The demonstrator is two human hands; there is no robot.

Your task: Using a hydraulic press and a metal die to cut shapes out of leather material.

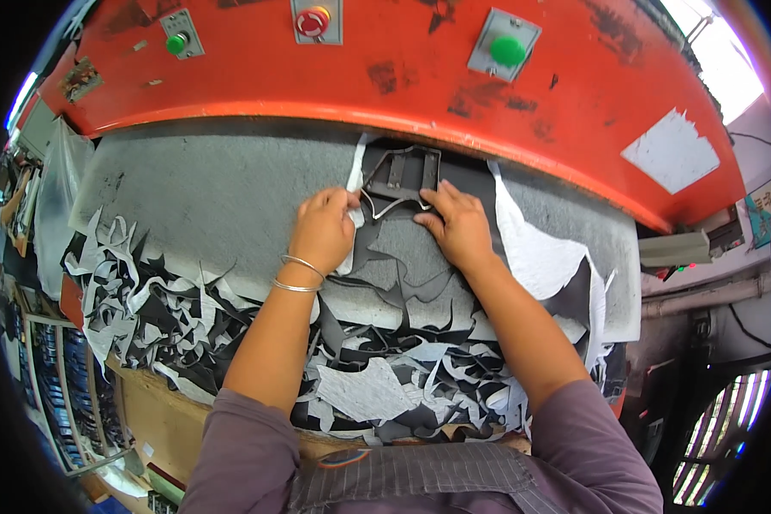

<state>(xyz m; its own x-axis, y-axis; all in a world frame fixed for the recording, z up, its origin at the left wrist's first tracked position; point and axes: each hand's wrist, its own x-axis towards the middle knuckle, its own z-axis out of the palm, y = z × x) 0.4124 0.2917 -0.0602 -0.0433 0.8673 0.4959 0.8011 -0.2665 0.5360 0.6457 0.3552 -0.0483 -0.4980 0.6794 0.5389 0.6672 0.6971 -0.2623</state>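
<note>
Head view, and both hands are right up at the middle of the grey surface (206, 188), forearms reaching in from below. Between them sits the metal frame (438, 167), an angular outline with crossbars inside, lying on dark sheet material (471, 171) just in front of the orange-red panel (385, 81).

Left hand (325, 227) first: fingers curled, fingertips down at a white strip (357, 176) just beside the frame's left corner; whether they pinch it, I cannot tell. Over to the right hand (460, 224): fingers reach forward onto the frame's lower right corner, the thumb parted from them at the near edge, and whether that is a firm grip I cannot tell either. Two silver bangles (297, 285) circle the left wrist.

Look at the near side now: white and dark scraps (167, 317) pile up along the surface's front edge, curled and tangled, with one broad pale piece (364, 390) lying flat between the forearms. Out to the right, a large white offcut (531, 248) stretches toward the front edge.

Up on the panel, a small green button (176, 44) at left, a red knob (312, 21) near the middle, a bigger green button (508, 51) further right, and a torn white sheet (671, 152) stuck beyond it. Down at the bottom, a striped apron (411, 480) between purplish sleeves (236, 445).
</note>
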